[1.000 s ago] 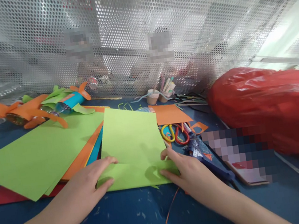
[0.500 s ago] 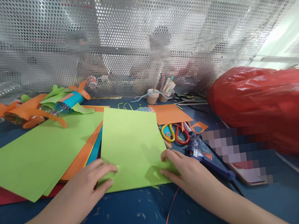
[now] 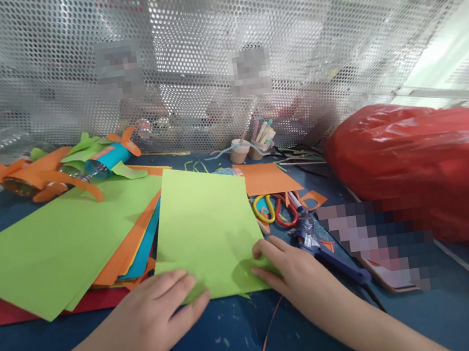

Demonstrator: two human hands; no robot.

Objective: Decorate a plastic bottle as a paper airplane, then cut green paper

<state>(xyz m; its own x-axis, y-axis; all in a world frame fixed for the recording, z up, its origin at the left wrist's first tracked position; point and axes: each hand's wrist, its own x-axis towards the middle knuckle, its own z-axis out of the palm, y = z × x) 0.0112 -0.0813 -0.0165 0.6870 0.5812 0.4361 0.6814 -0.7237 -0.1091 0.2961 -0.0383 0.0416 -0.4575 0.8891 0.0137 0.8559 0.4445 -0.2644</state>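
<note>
A light green paper sheet (image 3: 206, 225) lies on the blue table (image 3: 222, 344) in front of me. My left hand (image 3: 162, 314) rests flat on its near left corner, fingers stretched out and pressing the folded bottom edge. My right hand (image 3: 293, 274) sits at the near right corner, fingers bent and pinching the paper's folded edge.
A stack of green, orange, blue and red sheets (image 3: 62, 244) lies to the left. Paper-covered bottle crafts (image 3: 64, 166) sit behind it. Scissors (image 3: 274, 210), a glue gun (image 3: 326, 250), small cups of sticks (image 3: 252, 144) and a red plastic bag (image 3: 423, 168) are to the right. A perforated metal screen (image 3: 200, 47) stands behind.
My left hand slid toward me and to the right along the sheet's bottom edge. The right hand stayed at the right corner. The sheet barely shifted.
</note>
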